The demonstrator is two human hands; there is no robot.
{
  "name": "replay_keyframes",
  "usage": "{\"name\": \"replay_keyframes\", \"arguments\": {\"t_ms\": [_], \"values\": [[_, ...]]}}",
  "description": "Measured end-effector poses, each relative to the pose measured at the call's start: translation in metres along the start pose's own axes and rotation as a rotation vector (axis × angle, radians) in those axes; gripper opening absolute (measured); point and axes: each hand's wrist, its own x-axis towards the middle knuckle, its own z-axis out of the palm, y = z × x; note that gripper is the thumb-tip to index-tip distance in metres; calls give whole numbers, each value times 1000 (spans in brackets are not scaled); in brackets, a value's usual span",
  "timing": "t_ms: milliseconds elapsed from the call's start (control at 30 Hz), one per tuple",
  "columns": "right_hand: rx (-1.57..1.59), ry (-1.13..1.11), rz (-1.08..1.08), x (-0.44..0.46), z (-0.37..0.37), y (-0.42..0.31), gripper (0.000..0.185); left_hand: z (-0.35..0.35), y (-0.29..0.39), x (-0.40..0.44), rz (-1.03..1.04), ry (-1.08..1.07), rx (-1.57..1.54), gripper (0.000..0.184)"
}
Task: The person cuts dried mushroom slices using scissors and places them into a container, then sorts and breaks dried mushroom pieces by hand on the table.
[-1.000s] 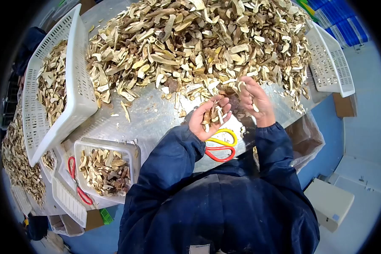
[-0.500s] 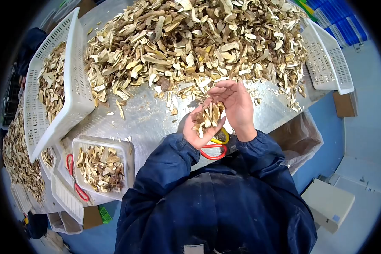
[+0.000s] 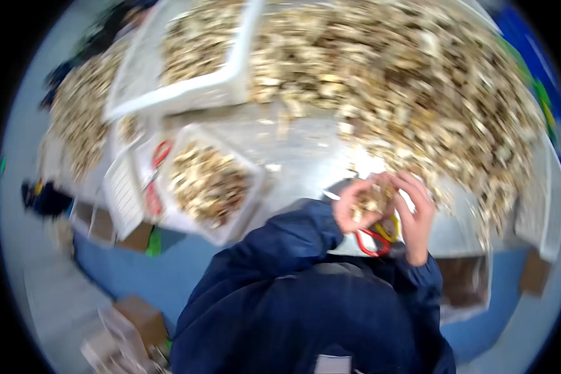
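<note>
A handful of dried mushroom slices (image 3: 371, 201) lies in my left hand (image 3: 348, 210), whose fingers curl up around it. My right hand (image 3: 419, 215) arches over from the other side, fingertips at the slices; motion blur softens the contact. Just below the hands, scissor handles, one red (image 3: 373, 244) and one yellow (image 3: 391, 229), show on the metal table (image 3: 299, 146); their blades are hidden. Left of my hands stands a clear plastic tub (image 3: 246, 209) holding more mushroom slices.
A large mushroom heap (image 3: 411, 81) covers the back of the table. A white basket (image 3: 230, 84) of slices stands at the back left, another white basket (image 3: 542, 206) at the right edge. Red-handled scissors (image 3: 149, 177) lie left of the tub. A lined box (image 3: 464, 287) stands below the front edge.
The view has swung left, so the table and both hands appear farther right and lower. My right hand's fingers have come closer over the slices in my left hand.
</note>
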Motion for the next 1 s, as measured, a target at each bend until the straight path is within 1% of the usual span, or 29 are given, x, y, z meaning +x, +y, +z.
{"name": "replay_keyframes", "arguments": {"t_ms": [33, 100, 133, 167, 233, 267, 300, 333, 367, 433, 467, 500, 533, 567, 600, 633, 667, 733, 767, 800, 833, 867, 900, 967, 1000], "values": [[7, -27, 16, 0, 8, -7, 29, 4, 3, -5, 19, -60, -21, 34], [73, -116, -6, 1, 13, -15, 32, 5, 11, -18, 12, -68, -121, 35], [103, -118, -24, 3, 14, -18, 32, 26, 15, -34, 70, 66, -121, 34], [127, -114, -34, 5, 14, -21, 33, 28, 20, -43, 102, 14, -146, 30], [186, -101, -35, 11, 8, -16, 33, 35, 33, -69, 204, 74, -101, 25], [208, -102, -16, 12, 6, -13, 32, 38, 41, -88, 319, 97, -49, 24], [249, -81, 15, 14, 3, -12, 30, 33, 51, -112, 393, 63, -65, 37], [295, -69, 28, 15, 1, -10, 29, 32, 67, -137, 413, 124, -12, 38], [339, -55, 45, 15, 0, -8, 28, 35, 69, -160, 619, 146, 196, 39], [335, -41, 103, 14, -4, 0, 25, 40, 73, -205, 1039, 333, 615, 42], [330, -32, 133, 13, -4, 3, 24, 50, 77, -219, 1144, 274, 494, 42], [370, -42, 163, 13, -4, 3, 23, 54, 85, -232, 1203, 286, 777, 41], [405, -49, 192, 14, -3, 2, 22, 52, 91, -243, 1326, 496, 928, 35], [434, -49, 220, 15, -4, 1, 22, 52, 98, -249, 1368, 727, 1171, 33], [479, -45, 206, 15, -4, -1, 20, 50, 103, -249, 1385, 888, 1358, 31], [432, -48, 177, 15, -7, 3, 19, 51, 114, -248, 1342, 1064, 1724, 31], [436, -39, 194, 14, -10, 5, 18, 44, 125, -248, 1262, 1134, 1959, 36], [412, 36, 209, 13, -24, 6, 17, 38, 135, -245, 1126, 1149, 2212, 56], [395, 80, 212, 14, -33, 8, 16, 38, 137, -244, 1054, 1147, 2244, 63], [432, 163, 242, 12, -42, 15, 16, 51, 131, -239, 952, 1205, 2347, 71], [478, 239, 259, 10, -51, 22, 16, 57, 125, -238, 871, 1215, 2485, 81], [481, 298, 254, 8, -60, 26, 16, 65, 116, -234, 805, 1313, 2593, 88], [460, 364, 273, 5, -66, 36, 16, 82, 104, -223, 786, 1340, 2652, 90], [370, 400, 307, 7, -66, 43, 15, 105, 90, -200, 925, 1144, 2610, 83], [259, 350, 299, 10, -65, 49, 14, 105, 83, -186, 913, 908, 2397, 79]]}}
